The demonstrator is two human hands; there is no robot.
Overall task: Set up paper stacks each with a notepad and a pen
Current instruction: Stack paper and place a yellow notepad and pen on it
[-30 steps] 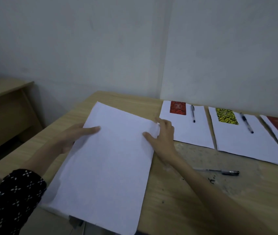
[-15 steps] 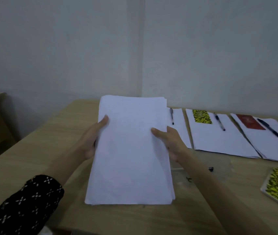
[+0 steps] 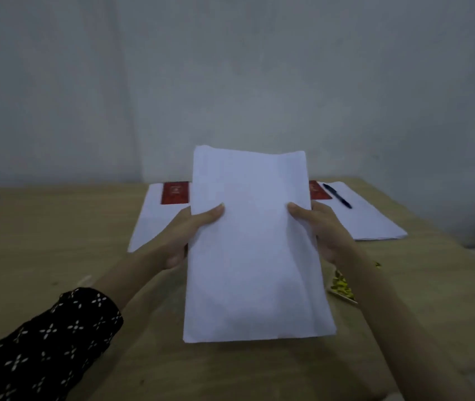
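White sheets (image 3: 255, 256) gripped in both the left hand (image 3: 185, 237) and right hand (image 3: 321, 230) await placing; beyond them two stacks look finished, a yellow notepad (image 3: 341, 286) unused.

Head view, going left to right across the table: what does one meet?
Patterned sleeve → left-hand paper stack with a red notepad → left hand → held paper stack → right hand → yellow notepad → dark pen on the right-hand stack.
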